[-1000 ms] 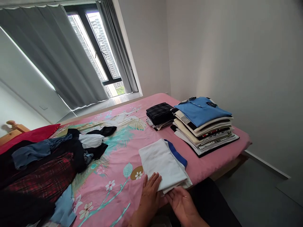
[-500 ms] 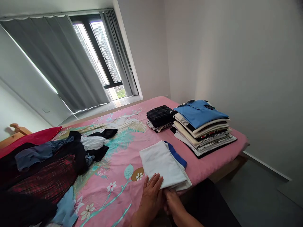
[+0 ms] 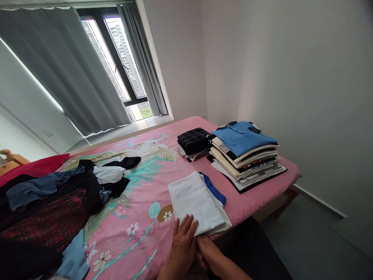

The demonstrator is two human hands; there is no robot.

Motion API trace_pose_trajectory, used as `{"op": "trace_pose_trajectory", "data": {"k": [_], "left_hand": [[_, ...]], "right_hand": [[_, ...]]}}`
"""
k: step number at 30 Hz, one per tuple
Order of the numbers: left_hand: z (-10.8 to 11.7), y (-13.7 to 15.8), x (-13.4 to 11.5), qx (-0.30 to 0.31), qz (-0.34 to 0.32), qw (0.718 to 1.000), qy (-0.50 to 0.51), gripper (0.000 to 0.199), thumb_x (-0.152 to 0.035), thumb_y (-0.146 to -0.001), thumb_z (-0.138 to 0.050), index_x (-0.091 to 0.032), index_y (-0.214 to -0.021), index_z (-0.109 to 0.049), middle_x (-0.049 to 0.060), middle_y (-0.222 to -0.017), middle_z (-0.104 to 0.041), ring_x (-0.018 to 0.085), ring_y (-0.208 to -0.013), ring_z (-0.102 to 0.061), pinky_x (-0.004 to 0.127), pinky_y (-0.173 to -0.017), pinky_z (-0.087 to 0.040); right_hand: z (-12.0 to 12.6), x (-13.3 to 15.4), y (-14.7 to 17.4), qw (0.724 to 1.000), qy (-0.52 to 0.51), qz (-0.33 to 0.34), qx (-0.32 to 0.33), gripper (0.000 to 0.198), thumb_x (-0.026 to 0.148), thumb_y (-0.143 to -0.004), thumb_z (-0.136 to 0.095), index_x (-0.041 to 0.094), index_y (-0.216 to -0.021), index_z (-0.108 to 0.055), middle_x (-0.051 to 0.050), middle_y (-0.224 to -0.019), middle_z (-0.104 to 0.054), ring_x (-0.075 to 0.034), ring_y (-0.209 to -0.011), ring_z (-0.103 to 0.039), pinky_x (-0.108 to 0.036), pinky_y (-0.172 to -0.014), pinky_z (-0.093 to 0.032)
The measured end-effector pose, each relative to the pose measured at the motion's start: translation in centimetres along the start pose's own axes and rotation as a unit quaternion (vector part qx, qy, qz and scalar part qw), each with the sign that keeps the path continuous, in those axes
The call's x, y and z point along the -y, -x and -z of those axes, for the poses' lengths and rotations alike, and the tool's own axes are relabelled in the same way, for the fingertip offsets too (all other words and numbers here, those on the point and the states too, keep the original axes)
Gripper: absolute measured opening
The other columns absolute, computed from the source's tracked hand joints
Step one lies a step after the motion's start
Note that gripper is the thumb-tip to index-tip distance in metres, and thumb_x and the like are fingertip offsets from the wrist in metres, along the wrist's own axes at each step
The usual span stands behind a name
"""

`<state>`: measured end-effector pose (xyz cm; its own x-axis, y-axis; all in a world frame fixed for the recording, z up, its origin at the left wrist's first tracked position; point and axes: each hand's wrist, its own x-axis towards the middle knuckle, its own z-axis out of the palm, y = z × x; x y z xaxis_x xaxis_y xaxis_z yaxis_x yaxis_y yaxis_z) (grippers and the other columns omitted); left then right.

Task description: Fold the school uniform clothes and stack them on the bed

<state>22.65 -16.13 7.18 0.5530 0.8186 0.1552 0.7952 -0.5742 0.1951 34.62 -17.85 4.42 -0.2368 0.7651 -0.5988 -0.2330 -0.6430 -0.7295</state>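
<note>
A folded white garment [image 3: 196,202] with a blue band along its right side lies near the front edge of the bed. My left hand [image 3: 183,241] rests palm down on its near left corner, fingers stretched out. Beside it, my right hand [image 3: 210,251] is closed at the garment's near edge. Its fingertips are partly hidden beneath the cloth.
A tall stack of folded clothes [image 3: 246,155], topped by a blue polo shirt, stands at the bed's right. A smaller dark plaid stack [image 3: 194,140] sits beside it. Loose clothes [image 3: 58,198] cover the left of the pink floral bedsheet [image 3: 140,202].
The view has shifted slightly, so the bed and clothes appear a little further left. Both hands stay at the white garment's near edge, almost unmoved on it.
</note>
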Motion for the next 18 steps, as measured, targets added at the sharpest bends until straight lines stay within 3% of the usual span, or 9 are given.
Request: {"op": "trace_pose_trajectory", "data": {"k": [2, 4, 7, 10, 12, 14, 16, 18], "left_hand": [[-0.2, 0.4, 0.0, 0.000, -0.019, 1.000, -0.019, 0.053, -0.015, -0.089, -0.036, -0.033, -0.139, -0.031, 0.002, -0.148, -0.032, 0.022, -0.137, -0.026, 0.054, -0.110, -0.025], [-0.4, 0.8, -0.1, 0.000, -0.037, 0.998, -0.041, 0.055, -0.020, -0.090, -0.039, -0.032, -0.141, -0.025, 0.003, -0.149, -0.028, 0.025, -0.137, -0.024, 0.055, -0.108, -0.028], [-0.6, 1.2, -0.5, -0.007, -0.050, 0.996, -0.070, 0.059, -0.026, -0.089, -0.044, -0.032, -0.143, -0.020, 0.006, -0.150, -0.025, 0.029, -0.137, -0.025, 0.058, -0.105, -0.031], [-0.4, 1.3, -0.5, -0.016, -0.061, 0.996, -0.069, 0.058, -0.030, -0.088, -0.047, -0.032, -0.142, -0.024, 0.007, -0.150, -0.025, 0.030, -0.136, -0.026, 0.058, -0.104, -0.032], [-0.1, 0.9, -0.2, -0.025, -0.062, 0.996, -0.052, 0.054, -0.029, -0.089, -0.044, -0.032, -0.140, -0.029, 0.006, -0.148, -0.031, 0.026, -0.135, -0.030, 0.053, -0.105, -0.033], [-0.1, 0.4, 0.5, -0.055, -0.037, 0.997, -0.038, 0.048, -0.023, -0.090, -0.040, -0.030, -0.138, -0.035, 0.004, -0.143, -0.040, 0.022, -0.133, -0.034, 0.045, -0.105, -0.036], [-0.6, -0.1, 1.2, -0.094, 0.010, 0.995, -0.039, 0.047, -0.019, -0.090, -0.038, -0.026, -0.137, -0.038, 0.006, -0.142, -0.042, 0.022, -0.134, -0.033, 0.044, -0.105, -0.036], [-1.3, -0.3, 1.7, -0.107, 0.056, 0.991, -0.052, 0.049, -0.021, -0.089, -0.039, -0.027, -0.138, -0.035, 0.007, -0.146, -0.036, 0.025, -0.135, -0.029, 0.048, -0.105, -0.034]], "right_hand": [[0.6, 0.4, 0.9, 0.991, 0.125, 0.018, 0.035, 0.048, 0.052, -0.087, -0.031, 0.019, -0.056, -0.045, 0.006, -0.037, -0.039, -0.005, -0.028, -0.031, -0.016, -0.032, -0.022], [1.6, 1.1, 2.4, 0.957, 0.270, 0.053, 0.096, 0.046, 0.047, -0.086, -0.034, 0.017, -0.056, -0.051, 0.005, -0.038, -0.042, -0.006, -0.030, -0.034, -0.017, -0.035, -0.026], [3.1, 3.0, 4.9, 0.898, 0.400, 0.089, 0.158, 0.036, 0.036, -0.080, -0.046, 0.017, -0.051, -0.057, 0.005, -0.037, -0.042, -0.007, -0.032, -0.035, -0.019, -0.038, -0.029], [3.2, 5.7, 6.5, 0.867, 0.453, 0.194, 0.071, 0.038, 0.032, -0.085, -0.041, 0.018, -0.055, -0.059, 0.002, -0.044, -0.050, -0.009, -0.041, -0.045, -0.021, -0.045, -0.033], [2.3, 7.5, 6.6, 0.833, 0.467, 0.294, -0.043, 0.040, 0.035, -0.090, -0.033, 0.018, -0.067, -0.060, -0.001, -0.059, -0.060, -0.012, -0.056, -0.054, -0.023, -0.054, -0.039], [1.1, 8.6, 5.8, 0.796, 0.468, 0.366, -0.115, 0.039, 0.037, -0.093, -0.029, 0.019, -0.083, -0.061, -0.004, -0.081, -0.066, -0.015, -0.076, -0.059, -0.026, -0.069, -0.044], [0.3, 9.0, 4.2, 0.754, 0.497, 0.412, -0.122, 0.037, 0.034, -0.093, -0.028, 0.019, -0.104, -0.060, -0.008, -0.110, -0.063, -0.018, -0.104, -0.055, -0.033, -0.092, -0.040], [0.5, 8.5, 2.2, 0.708, 0.555, 0.427, -0.093, 0.041, 0.035, -0.093, -0.030, 0.021, -0.126, -0.049, -0.008, -0.137, -0.046, -0.021, -0.130, -0.035, -0.043, -0.109, -0.022]]}}
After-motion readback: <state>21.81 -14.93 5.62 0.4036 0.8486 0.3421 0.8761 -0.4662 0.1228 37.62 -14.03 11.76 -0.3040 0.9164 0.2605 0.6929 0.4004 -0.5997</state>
